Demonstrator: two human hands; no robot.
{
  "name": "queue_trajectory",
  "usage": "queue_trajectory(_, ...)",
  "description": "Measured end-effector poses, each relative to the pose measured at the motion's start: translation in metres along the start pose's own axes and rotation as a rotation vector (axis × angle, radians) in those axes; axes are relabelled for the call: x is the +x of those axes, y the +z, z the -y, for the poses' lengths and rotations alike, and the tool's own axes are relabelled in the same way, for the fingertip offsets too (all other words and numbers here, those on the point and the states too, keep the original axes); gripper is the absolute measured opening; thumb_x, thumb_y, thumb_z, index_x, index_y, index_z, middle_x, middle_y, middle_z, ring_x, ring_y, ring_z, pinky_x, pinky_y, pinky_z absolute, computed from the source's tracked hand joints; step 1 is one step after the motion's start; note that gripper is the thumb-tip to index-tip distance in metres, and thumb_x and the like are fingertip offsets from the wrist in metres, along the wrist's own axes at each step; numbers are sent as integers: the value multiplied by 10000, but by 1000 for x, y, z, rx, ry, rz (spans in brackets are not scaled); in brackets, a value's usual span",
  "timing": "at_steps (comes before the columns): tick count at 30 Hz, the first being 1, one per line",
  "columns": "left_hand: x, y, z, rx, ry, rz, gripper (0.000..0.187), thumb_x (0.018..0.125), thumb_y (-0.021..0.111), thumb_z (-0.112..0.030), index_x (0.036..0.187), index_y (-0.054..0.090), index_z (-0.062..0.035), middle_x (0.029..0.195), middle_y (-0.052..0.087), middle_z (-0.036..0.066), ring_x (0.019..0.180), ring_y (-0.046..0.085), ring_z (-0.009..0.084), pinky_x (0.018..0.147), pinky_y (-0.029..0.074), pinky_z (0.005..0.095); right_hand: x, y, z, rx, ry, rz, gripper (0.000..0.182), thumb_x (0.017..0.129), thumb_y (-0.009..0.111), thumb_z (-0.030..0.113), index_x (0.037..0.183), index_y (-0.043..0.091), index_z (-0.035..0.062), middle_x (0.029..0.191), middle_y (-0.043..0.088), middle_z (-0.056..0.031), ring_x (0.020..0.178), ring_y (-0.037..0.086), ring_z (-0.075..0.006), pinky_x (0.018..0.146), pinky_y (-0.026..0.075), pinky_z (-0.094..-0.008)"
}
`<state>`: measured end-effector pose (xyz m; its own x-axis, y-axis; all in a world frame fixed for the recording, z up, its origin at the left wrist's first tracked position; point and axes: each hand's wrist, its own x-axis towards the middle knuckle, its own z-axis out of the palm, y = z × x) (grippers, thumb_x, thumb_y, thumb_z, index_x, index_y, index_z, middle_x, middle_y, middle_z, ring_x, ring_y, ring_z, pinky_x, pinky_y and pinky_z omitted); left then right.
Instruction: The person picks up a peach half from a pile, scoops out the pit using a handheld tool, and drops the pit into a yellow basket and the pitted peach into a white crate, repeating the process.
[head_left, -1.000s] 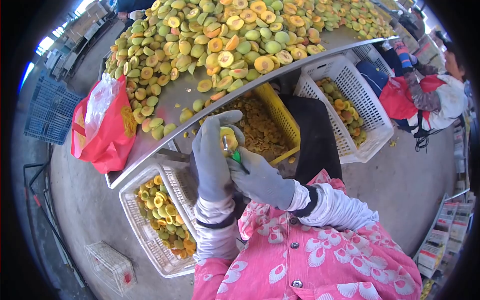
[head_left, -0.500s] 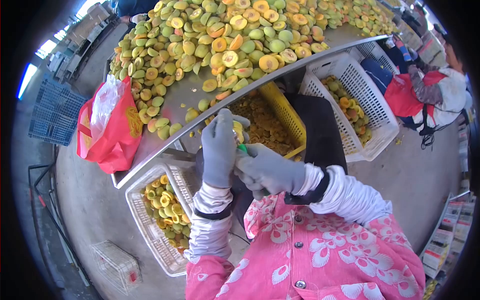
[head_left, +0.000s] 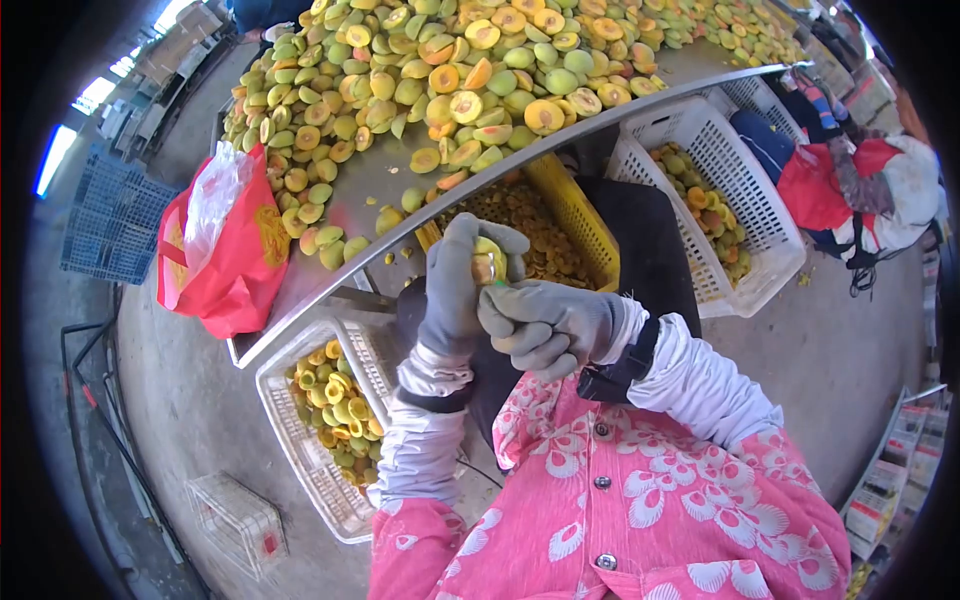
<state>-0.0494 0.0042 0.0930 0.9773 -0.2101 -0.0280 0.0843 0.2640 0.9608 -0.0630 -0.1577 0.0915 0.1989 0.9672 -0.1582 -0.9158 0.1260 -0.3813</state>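
Observation:
My left hand (head_left: 452,285), in a grey glove, is closed around a yellow-green peach half (head_left: 484,250). My right hand (head_left: 555,325), gloved the same way, makes a fist around a small green-handled pitting tool (head_left: 499,284). Only a bit of its green handle shows, and its metal end meets the cut face of the fruit. Both hands are together above my lap, by the table's near edge. Just beyond them sits a yellow crate (head_left: 575,215) with many brownish pieces, probably pits.
A large heap of halved peaches (head_left: 400,90) covers the metal table (head_left: 375,180). White crates with fruit stand at left (head_left: 300,450) and right (head_left: 775,240). A red bag (head_left: 235,270) hangs at the table corner. Another person (head_left: 850,190) works at far right.
Both hands have shifted slightly right, and the left has turned so the peach half shows more. The right fist has rotated, with its fingers now more in view. The camera view moved a little.

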Motion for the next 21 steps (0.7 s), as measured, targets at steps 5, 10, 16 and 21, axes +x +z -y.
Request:
queue_trajectory(5, 18, 3, 43, -412, -95, -333, 566, 1034, 324, -451, 964, 641, 12, 705, 595, 75, 623, 565, 156, 604, 488, 265, 3, -20, -10, -175, -148, -197, 341, 1036, 468, 471, 883, 501, 168, 631, 332, 101, 481, 287, -16, 404, 227, -207)
queue_trajectory(10, 3, -4, 38, 95, 62, -358, 435, 1054, 326, -313, 1046, 621, 6, 821, 632, 93, 725, 591, 165, 663, 510, 275, -1, -70, -24, -107, -275, -524, 391, 998, 512, 530, 945, 567, 146, 637, 404, 66, 499, 366, -63, 448, 313, -236)
queue_trajectory(16, 6, -28, 67, 616, 449, -125, 294, 936, 419, 45, 1192, 556, 0, 1125, 627, 110, 862, 619, 164, 730, 530, 274, 15, -57, -1, -183, -389, -771, 502, 955, 534, 608, 1046, 613, 121, 703, 470, 39, 577, 442, -78, 563, 458, -302)
queue_trajectory(21, -6, 17, 34, -270, -55, -333, 379, 981, 427, -56, 1357, 465, -68, 1136, 617, 110, 589, 519, 66, 498, 449, 179, 40, -68, -19, 291, -542, -538, 234, 1034, 523, 344, 978, 570, 121, 727, 514, 36, 519, 452, -54, 481, 432, -194)
